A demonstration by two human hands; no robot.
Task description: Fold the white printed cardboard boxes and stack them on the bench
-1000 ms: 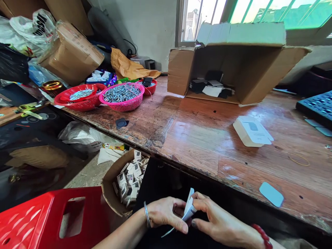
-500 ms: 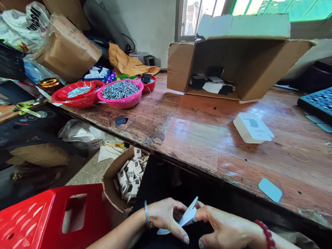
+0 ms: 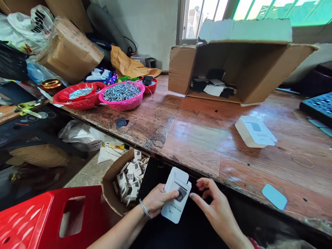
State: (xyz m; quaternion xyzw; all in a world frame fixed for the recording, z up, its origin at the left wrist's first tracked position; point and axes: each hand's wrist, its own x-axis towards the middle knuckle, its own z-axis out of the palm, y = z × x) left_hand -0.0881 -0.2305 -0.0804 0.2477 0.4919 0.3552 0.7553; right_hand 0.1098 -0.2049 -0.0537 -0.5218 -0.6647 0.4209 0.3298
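Note:
A flat white carton (image 3: 172, 211) printed with a dark round device and the word MAGNETIC is gripped in my left hand (image 3: 158, 199), thumb across its front, above my dark lap. Just right of the carton, my right hand (image 3: 214, 202) is apart from it, fingers curved and spread with nothing between them. On the wooden table (image 3: 192, 148) lies a stack of similar white cartons (image 3: 255, 131). Nearer the table's front edge rests a pale blue rounded card (image 3: 274, 196).
A cardboard box (image 3: 109, 193) of small white cartons stands on the floor beside a red stool (image 3: 85, 211). Baskets of metal parts, including a pink basket (image 3: 121, 103), stand at the back left. An open cardboard box (image 3: 181, 71) holds dark and white pieces.
The white carton has been raised and turned so its printed front faces me. My right hand has come away from it and moved up and right.

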